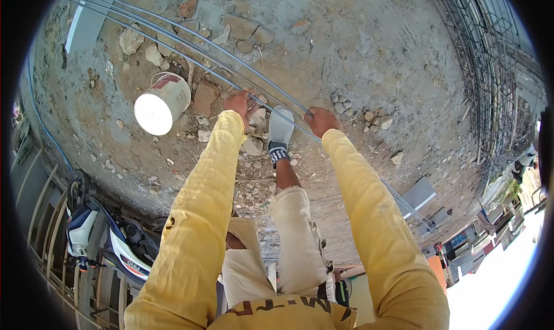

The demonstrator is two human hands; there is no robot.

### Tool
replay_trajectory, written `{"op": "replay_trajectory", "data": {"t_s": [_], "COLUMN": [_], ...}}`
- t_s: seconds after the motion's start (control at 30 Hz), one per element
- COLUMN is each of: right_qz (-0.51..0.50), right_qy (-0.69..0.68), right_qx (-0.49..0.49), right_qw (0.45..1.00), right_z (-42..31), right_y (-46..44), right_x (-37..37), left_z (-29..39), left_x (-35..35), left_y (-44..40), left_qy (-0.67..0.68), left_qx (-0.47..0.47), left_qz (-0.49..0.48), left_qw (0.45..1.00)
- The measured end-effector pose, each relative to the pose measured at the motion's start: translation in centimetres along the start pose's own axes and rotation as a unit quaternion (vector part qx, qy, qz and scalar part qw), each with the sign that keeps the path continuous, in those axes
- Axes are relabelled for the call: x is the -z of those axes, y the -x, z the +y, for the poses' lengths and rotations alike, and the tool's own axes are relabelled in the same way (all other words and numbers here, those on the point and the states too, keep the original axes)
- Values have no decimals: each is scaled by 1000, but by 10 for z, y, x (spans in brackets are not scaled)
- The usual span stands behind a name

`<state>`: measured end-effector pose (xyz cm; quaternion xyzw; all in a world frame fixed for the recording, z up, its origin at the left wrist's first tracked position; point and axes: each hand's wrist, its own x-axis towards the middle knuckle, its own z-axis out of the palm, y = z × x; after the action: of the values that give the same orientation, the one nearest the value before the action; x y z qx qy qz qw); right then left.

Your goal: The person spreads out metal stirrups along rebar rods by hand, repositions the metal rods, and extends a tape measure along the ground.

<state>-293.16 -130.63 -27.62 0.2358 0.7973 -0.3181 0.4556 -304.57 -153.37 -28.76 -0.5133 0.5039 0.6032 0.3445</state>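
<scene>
Hands (323, 121) on rebar (270, 107), diag. btwn & beyond

One head-worn camera supplied the view. It faced forward and steeply down, with the shirt (283, 315) close below the lens at the bottom edge and the sleeves (199, 194) running up the frame. The left hand (238, 105) and right hand (322, 121) lay farther off, near the upper centre. Ground (381, 59) filled most of the upper frame; sky (496, 287) showed at lower right. The wide picture ended in rounded, black corners.
</scene>
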Motion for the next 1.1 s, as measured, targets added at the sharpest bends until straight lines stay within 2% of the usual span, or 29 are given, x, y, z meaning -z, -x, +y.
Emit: {"op": "replay_trajectory", "data": {"t_s": [0.1, 0.23, 0.3, 0.33, 0.37, 0.43, 0.5, 0.53, 0.57, 0.6, 0.67, 0.77, 0.87, 0.93, 1.0, 1.03, 1.07, 1.1], "right_qz": [33, 141, 141, 189, 193, 186, 188, 212, 237, 234, 225, 232, 217, 160, 90, 34, -8, -52], "right_qy": [19, -102, -145, -175, -203, -264, -276, -297, -317, -316, -322, -365, -401, -392, -321, -153, -176, -199], "right_qx": [-5, -37, -60, -46, -79, -134, -147, -166, -179, -210, -275, -340, -384, -393, -351, -252, -241, -229], "right_qw": [999, 984, 978, 965, 957, 937, 931, 916, 901, 895, 878, 835, 803, 816, 875, 955, 954, 952], "right_z": [2, 8, 17, 28, 35, 50, 67, 73, 78, 86, 92, 70, 31, 0, -35, -82, -118, -142], "right_y": [7, 31, 56, 69, 85, 133, 187, 216, 247, 270, 326, 420, 489, 509, 508, 549, 579, 592], "right_x": [-5, -9, 2, -4, -5, -8, -20, -32, -48, -71, -113, -186, -294, -386, -478, -459, -443, -445], "left_z": [4, 15, 11, 18, 20, 27, 36, 41, 44, 53, 70, 94, 126, 148, 175, 186, 193, 197], "left_x": [2, 11, 53, 56, 62, 105, 123, 137, 200, 179, 208, 235, 282, 309, 339, 352, 359, 360], "left_y": [4, 33, 26, 60, 71, 88, 135, 153, 102, 158, 173, 227, 254, 274, 286, 296, 308, 321], "left_qy": [-27, -108, -160, -176, -244, -267, -320, -343, -385, -442, -462, -506, -493, -539, -558, -577, -596, -594], "left_qx": [-4, 5, 40, 41, 60, 92, 73, 69, 44, 74, 73, 43, 7, -11, -11, -15, -20, -17], "left_qz": [-25, 7, -28, -80, -16, -55, -27, -19, -109, -28, -78, -95, -103, -95, -122, -111, -99, -38], "left_qw": [999, 994, 986, 980, 968, 958, 944, 937, 915, 894, 881, 856, 864, 837, 821, 809, 796, 803]}}
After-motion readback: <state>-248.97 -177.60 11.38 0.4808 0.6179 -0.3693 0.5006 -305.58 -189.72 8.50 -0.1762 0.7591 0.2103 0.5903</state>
